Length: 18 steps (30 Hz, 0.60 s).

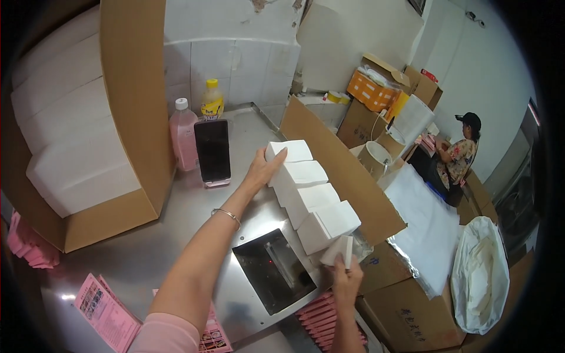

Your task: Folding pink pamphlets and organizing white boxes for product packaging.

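Several white paper napkin stacks point(313, 197) stand in a slanting row on the steel table point(235, 132), along a cardboard flap. My left hand point(263, 169) is closed round the far end of the row, its thumb against the farthest stack. At the near end my right hand point(347, 281) grips a thin wad of napkins point(336, 249) between thumb and fingers, tilted beside the nearest stack. A dark rectangular opening point(275, 272) with a small red light lies in the tabletop between my arms. Pink packets point(321, 320) lie in a row below my right hand.
At left stands an open carton point(132, 106) filled with white napkin stacks. A phone point(212, 153) on a stand, a pink bottle point(183, 132) and a yellow-capped bottle point(212, 100) are behind. White bags and cartons point(406, 317) crowd the right. Another person point(459, 153) sits farther back.
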### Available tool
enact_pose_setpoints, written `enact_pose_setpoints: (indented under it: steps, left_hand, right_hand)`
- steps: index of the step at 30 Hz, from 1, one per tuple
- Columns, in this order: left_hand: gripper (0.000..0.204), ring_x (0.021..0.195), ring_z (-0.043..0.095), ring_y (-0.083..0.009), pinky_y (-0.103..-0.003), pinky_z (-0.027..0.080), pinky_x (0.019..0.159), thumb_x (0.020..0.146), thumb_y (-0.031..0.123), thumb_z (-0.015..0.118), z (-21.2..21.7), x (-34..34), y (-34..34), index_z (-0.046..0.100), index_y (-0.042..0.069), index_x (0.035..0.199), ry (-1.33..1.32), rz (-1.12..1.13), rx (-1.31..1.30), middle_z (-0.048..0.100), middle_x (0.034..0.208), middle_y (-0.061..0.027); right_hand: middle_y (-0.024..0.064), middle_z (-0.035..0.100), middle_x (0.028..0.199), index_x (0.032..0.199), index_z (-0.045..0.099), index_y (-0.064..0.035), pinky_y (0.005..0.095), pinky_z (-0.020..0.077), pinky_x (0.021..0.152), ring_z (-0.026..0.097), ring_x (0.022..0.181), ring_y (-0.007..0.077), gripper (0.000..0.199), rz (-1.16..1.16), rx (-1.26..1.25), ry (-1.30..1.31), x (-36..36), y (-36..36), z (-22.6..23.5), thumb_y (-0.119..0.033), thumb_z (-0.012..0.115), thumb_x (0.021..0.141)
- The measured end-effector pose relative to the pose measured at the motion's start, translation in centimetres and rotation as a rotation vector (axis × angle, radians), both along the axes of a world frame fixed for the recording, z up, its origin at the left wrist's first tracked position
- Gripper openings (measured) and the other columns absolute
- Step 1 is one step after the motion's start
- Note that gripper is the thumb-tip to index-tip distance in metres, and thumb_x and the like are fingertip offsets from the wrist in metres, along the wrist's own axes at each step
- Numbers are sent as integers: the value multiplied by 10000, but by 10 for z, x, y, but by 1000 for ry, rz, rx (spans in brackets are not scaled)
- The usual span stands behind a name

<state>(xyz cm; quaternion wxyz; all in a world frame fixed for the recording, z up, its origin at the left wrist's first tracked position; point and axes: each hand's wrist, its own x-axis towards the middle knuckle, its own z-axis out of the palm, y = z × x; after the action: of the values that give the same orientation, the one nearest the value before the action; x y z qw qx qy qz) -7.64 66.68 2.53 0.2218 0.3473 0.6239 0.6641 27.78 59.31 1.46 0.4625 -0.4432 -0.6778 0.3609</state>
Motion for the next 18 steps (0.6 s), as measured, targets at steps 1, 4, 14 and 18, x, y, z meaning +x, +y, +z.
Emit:
enact_pose_setpoints:
  steps: [1, 4, 14, 18]
  left_hand:
    - [910, 1071, 606, -252, -355, 487, 935, 840, 589, 717, -1, -2, -1, 425, -61, 1406, 0, -3, -1, 599, 1226, -200]
    - [929, 1066, 600, -235, -344, 499, 896, 860, 579, 711, -3, 2, -21, 389, -64, 1448, 176, 203, -206, 612, 1222, -175]
    - [372, 897, 645, -139, -308, 529, 788, 942, 238, 689, 100, 106, -276, 647, -16, 1210, 210, -529, -463, 707, 1000, -99]
    - [405, 902, 656, -205, -322, 520, 801, 893, 181, 742, 101, 140, -359, 626, -4, 1234, 316, -474, -611, 686, 1024, -139]
  right_hand:
    - [30, 614, 891, 1069, 632, 31, 278, 471, 698, 537, 789, 99, 163, -39, 15, -203, 13, 3, 6, -111, 619, 989]
    - [131, 596, 972, 1053, 677, 35, 350, 473, 799, 575, 893, 256, 164, -276, 469, -66, 17, 8, 66, -59, 648, 923]
    - [92, 610, 1070, 1175, 707, -117, 398, 431, 816, 558, 1017, 284, 553, 118, 979, -639, -39, 62, 74, 52, 671, 649]
    - [113, 618, 1017, 1171, 695, -58, 416, 462, 824, 577, 1002, 294, 436, 198, 921, -623, -37, 55, 76, 1, 699, 739]
